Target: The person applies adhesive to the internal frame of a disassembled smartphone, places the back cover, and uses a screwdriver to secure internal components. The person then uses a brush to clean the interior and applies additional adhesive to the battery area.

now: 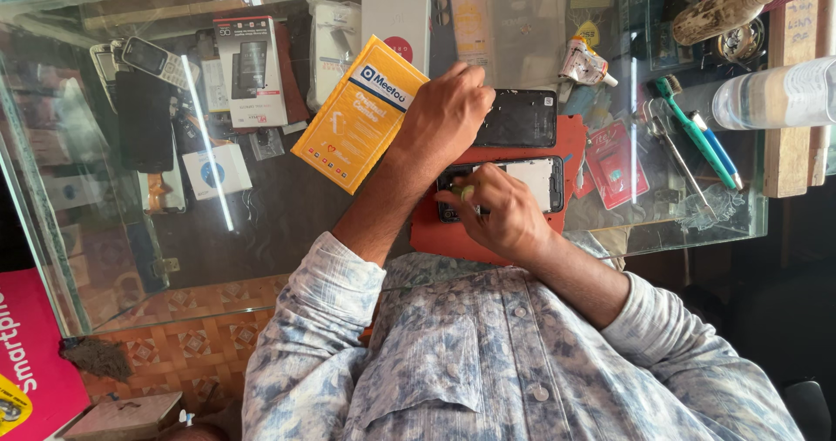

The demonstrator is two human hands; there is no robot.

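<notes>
**Two hands at work on an opened phone atop a glass counter**

Seen from above, a glass display counter [261,223] shows boxed goods and old handsets [148,58] on the shelf beneath its left half. A yellow-orange packet [357,114] lies on the glass, its edge just beside the person's left hand [448,114], which reaches forward with fingers curled together, the tips pressed down at the near corner of a black phone back cover [521,119]. The forearm crosses part of the red work mat [575,145] and hides the left end of the opened phone [531,180] lying on it, screen side down. The right hand [501,215] sits over that phone, thumb and fingers pinching a small yellow-green tool [466,193]; the hand covers much of the phone's left half. Farther right lie a red packet [616,164], metal tweezers [675,154], a green toothbrush [697,132] and a clear plastic bottle [775,94] on its side.
</notes>
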